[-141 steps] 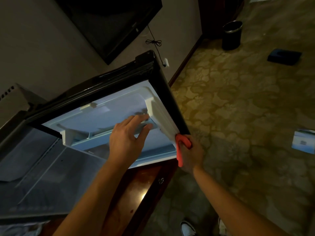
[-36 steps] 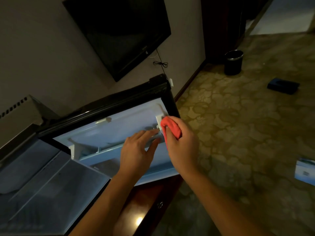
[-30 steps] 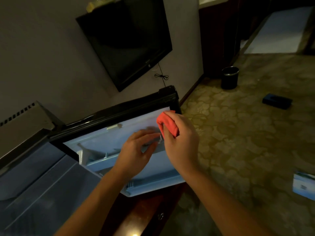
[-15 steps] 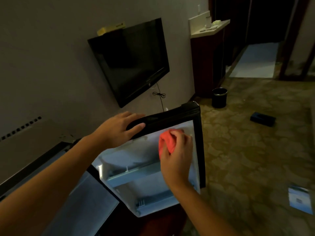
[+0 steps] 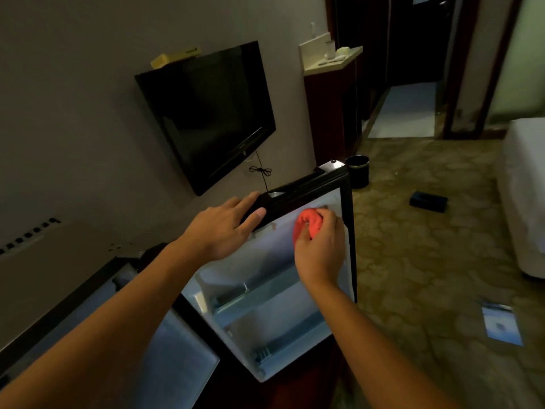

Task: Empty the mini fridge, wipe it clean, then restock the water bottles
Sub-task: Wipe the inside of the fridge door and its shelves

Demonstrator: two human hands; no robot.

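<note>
Closest in, both bare forearms reach forward over the open mini fridge [image 5: 165, 343], whose pale interior sits at the lower left. The fridge door [image 5: 265, 314] is swung wide open, white inner liner facing up at the camera, two door shelves showing with nothing on them. The right hand [image 5: 320, 249] has its grip clenched round a bunched red cloth [image 5: 305, 227], pressing it against the liner right up near the door's top corner, just beside the black frame. The left hand [image 5: 227, 225] lies on the door's black top edge — fingers straight across it, thumb along the near side, so a flat, released grip, not curled round anything.

Further out on the patterned carpet: a blue-and-white leaflet [image 5: 501, 324] off to the right, a dark flat box [image 5: 429, 201], and a black waste bin [image 5: 357, 171] just past the door's far corner. On the wall hangs a dark TV [image 5: 206, 113] with something yellow on top, and a white bed [image 5: 525, 196] edge shows at far right. No water bottles anywhere I can spot.
</note>
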